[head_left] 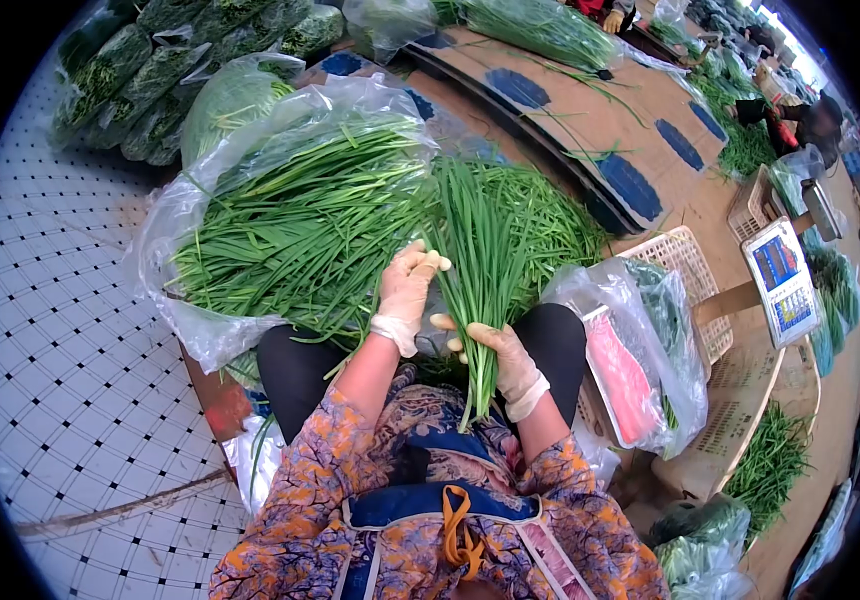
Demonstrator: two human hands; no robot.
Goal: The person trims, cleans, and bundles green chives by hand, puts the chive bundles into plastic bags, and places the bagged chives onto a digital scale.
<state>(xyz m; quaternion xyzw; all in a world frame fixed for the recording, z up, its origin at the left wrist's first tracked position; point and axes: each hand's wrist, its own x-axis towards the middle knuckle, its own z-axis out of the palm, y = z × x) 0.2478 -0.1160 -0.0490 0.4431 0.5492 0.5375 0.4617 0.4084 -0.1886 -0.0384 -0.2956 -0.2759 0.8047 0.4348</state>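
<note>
A bunch of garlic chives (478, 240) stands nearly upright in front of me, stalk ends toward my lap. My right hand (500, 358), in a pale glove, is wrapped round its lower part. My left hand (409, 292), gloved too, is beside the bunch's left edge with fingers curled together; what they pinch, if anything, is hidden. To the left, a clear plastic bag (212, 325) lies open, full of loose garlic chives (290, 215). More loose greens (560, 215) lie behind and right of the bunch.
Stacked bagged greens (140, 85) are at back left. On the right are a plastic bag with a pink panel (622, 375), a crate (685, 262) and a digital scale (782, 282). A brown board (570, 110) lies ahead. Another person (818, 125) is at far right.
</note>
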